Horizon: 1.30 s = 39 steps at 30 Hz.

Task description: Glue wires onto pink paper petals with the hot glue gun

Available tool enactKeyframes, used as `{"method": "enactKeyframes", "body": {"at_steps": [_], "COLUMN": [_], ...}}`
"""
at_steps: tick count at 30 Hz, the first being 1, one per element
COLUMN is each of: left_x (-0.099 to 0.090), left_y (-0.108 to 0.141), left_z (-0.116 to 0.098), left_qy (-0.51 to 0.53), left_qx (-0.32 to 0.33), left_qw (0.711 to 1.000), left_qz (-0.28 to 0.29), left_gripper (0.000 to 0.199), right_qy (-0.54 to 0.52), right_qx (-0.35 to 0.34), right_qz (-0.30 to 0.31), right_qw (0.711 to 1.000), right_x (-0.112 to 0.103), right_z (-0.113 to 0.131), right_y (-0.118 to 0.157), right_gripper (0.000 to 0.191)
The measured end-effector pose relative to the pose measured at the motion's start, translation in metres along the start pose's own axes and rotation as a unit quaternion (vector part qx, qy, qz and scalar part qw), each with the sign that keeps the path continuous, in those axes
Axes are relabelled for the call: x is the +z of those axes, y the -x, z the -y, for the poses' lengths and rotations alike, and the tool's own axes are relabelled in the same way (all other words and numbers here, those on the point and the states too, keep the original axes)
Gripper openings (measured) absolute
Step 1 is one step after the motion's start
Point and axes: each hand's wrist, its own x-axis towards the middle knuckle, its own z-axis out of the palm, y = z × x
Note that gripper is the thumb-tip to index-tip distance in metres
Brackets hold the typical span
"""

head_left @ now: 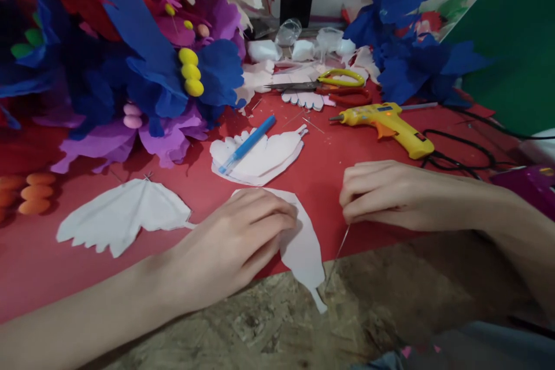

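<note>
My left hand (247, 243) has its fingers closed on the upper part of a white wing-shaped cutout (303, 243). The cutout's narrow stem end hangs over the front edge of the red sheet. To the right, my right hand (381, 193) pinches a thin wire (342, 248), which slants down towards the stem; whether its tip touches the cutout I cannot tell. A second white wing (125, 214), with wires fixed on it, lies at left. Behind my left hand, a blue pen (247, 144) rests on stacked white cutouts (277, 156).
A yellow glue gun (390, 124) with a black cord lies at right, near yellow-handled scissors (340, 76) and red-handled ones (347, 95). Blue and purple butterfly shapes (151, 63) crowd the left. A green board (511, 40) leans at right. The red sheet (321, 179) ends over a rough board (269, 324).
</note>
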Motion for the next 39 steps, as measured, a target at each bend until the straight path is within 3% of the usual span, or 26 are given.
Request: {"method": "enactKeyframes", "body": {"at_steps": [14,20,25,27,31,39], "left_x": [0.0,-0.003,-0.002,0.0,0.003,-0.001], "left_y": [-0.001,-0.001,-0.001,0.0,0.0,-0.002], "left_z": [0.0,-0.003,-0.008,-0.01,-0.012,-0.006], "left_qy": [0.006,-0.001,-0.041,-0.05,-0.01,0.044], "left_qx": [-0.001,-0.002,0.014,-0.005,-0.055,-0.175], "left_qw": [1.0,1.0,0.999,0.998,0.996,0.975], "left_qz": [-0.002,-0.006,-0.018,-0.04,-0.073,-0.129], "left_gripper": [0.024,0.019,0.066,0.058,0.016,0.014], "right_qy": [0.023,0.035,0.056,0.062,0.076,0.0], "right_qx": [0.01,0.03,0.045,0.045,0.047,-0.026], "right_qz": [-0.031,-0.079,-0.13,-0.14,-0.129,-0.06], "right_qw": [0.999,0.996,0.989,0.987,0.988,0.998], "right_x": [0.002,0.003,0.005,0.006,0.006,0.011], "right_z": [-0.002,0.0,0.004,0.004,0.001,0.015], "right_y": [0.001,-0.001,-0.004,-0.004,-0.004,-0.01], "right_gripper": [0.034,0.029,0.023,0.022,0.024,0.025]}}
